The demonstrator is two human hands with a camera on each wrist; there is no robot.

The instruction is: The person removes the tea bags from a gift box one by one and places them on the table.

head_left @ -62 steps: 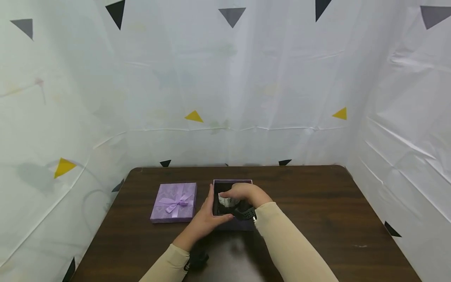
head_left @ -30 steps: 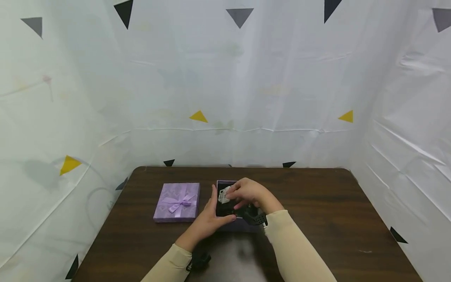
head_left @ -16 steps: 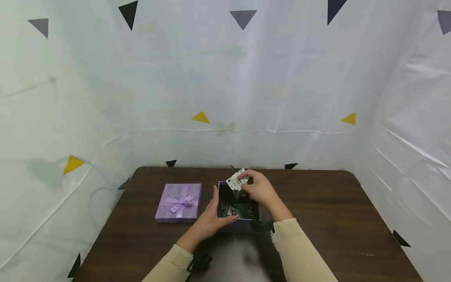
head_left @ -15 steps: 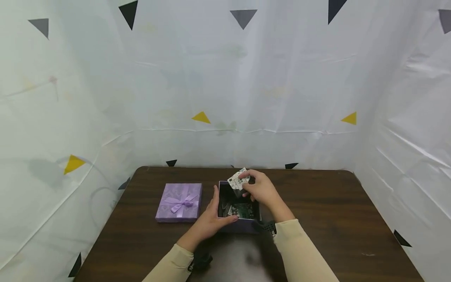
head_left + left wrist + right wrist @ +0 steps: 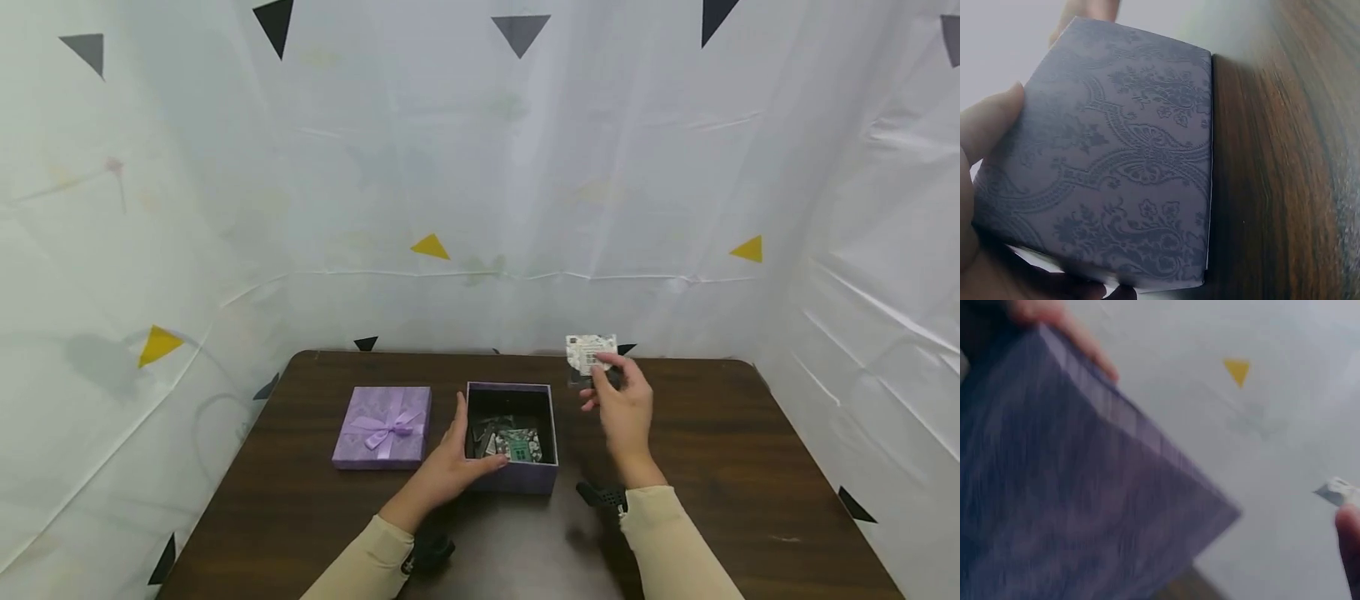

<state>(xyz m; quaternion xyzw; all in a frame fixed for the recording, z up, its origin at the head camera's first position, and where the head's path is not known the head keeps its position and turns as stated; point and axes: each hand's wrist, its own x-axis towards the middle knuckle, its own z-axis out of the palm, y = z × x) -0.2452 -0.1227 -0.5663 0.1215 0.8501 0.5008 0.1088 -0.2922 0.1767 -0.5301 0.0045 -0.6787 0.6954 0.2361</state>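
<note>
My right hand (image 5: 627, 412) pinches a small flat packet (image 5: 582, 353) with a white printed label, up behind and right of an uncovered purple gift box (image 5: 517, 480). In the right wrist view the packet (image 5: 1337, 490) shows at the right edge above a fingertip. My left hand (image 5: 444, 471) holds the box by its near left corner, fingers along the left side, thumb at the front rim. Inside the black interior lie a green-and-white patterned piece (image 5: 527, 446) and dark items in clear plastic. The box's floral front (image 5: 1116, 156) fills much of the left wrist view.
The purple lid (image 5: 351, 443) with a ribbon bow lies on the dark wooden table (image 5: 712, 467), left of the box. A white curtain (image 5: 480, 183) with coloured triangles surrounds the table at the back and sides. Dark wrist straps sit at both cuffs.
My right hand has lifted the packet out of the box and carried it rightward, uncovering the box's contents. The left hand has kept its hold on the box; the lid lies as before.
</note>
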